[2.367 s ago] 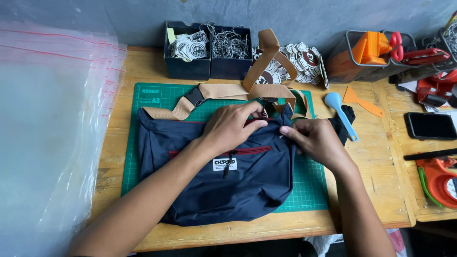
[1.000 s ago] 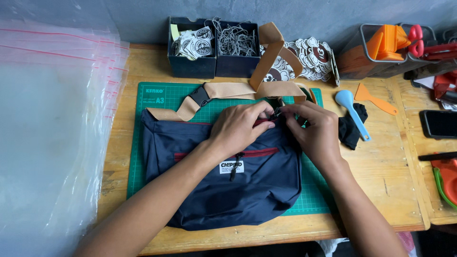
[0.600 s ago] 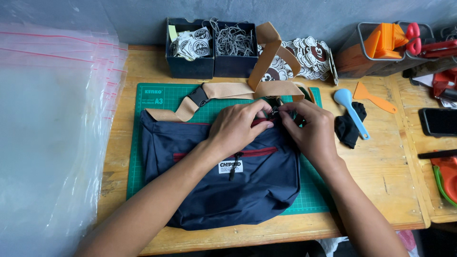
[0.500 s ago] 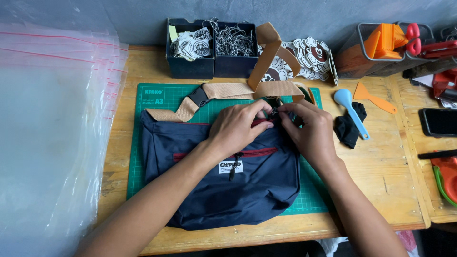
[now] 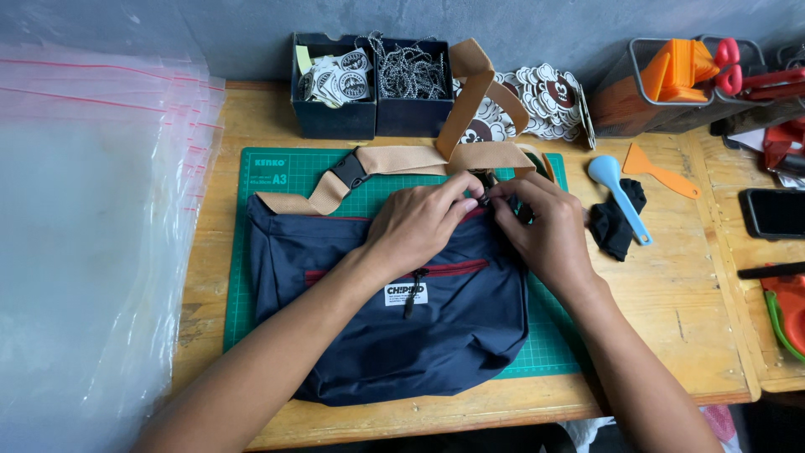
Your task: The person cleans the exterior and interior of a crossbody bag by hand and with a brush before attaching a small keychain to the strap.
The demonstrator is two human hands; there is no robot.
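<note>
A navy sling bag (image 5: 394, 327) with red zips and a white label lies on a green cutting mat (image 5: 277, 172). Its tan strap (image 5: 402, 159) with a black buckle loops up behind it. My left hand (image 5: 415, 222) presses and pinches the bag's top edge by the red zip. My right hand (image 5: 541, 226) meets it from the right, fingertips pinched on the small zip puller at the top edge. What lies under both palms is hidden.
A stack of clear zip bags (image 5: 92, 226) fills the left. Two dark boxes (image 5: 369, 84) with stickers and ball chains stand at the back, die-cut stickers (image 5: 549, 96) beside them. A blue scoop (image 5: 616, 193), black cloth (image 5: 612, 226), orange scraper (image 5: 658, 172), phone (image 5: 776, 211) and wire baskets (image 5: 671, 84) lie right.
My right hand has moved from the bag's right corner up to the top zip, meeting my left fingertips. In the last half second both hands barely shift.
</note>
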